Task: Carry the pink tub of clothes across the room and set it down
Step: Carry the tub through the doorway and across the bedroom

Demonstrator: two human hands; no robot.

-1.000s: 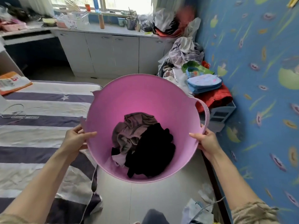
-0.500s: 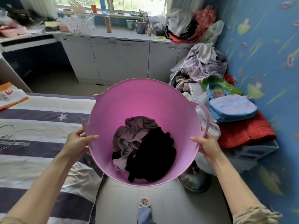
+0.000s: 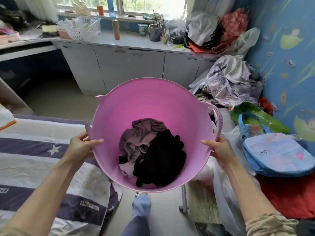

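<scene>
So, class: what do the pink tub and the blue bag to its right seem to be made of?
Pink tub: likely flexible moulded plastic, matt-smooth, with one-piece moulded handles. Blue bag: probably soft woven or padded fabric, given its printed, slightly sagging surface.

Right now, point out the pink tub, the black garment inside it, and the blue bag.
pink tub [image 3: 150,99]: head view, bare far inner wall.
black garment [image 3: 162,157]: head view, middle of the heap.
blue bag [image 3: 276,154]: head view, centre of its front panel.
</scene>
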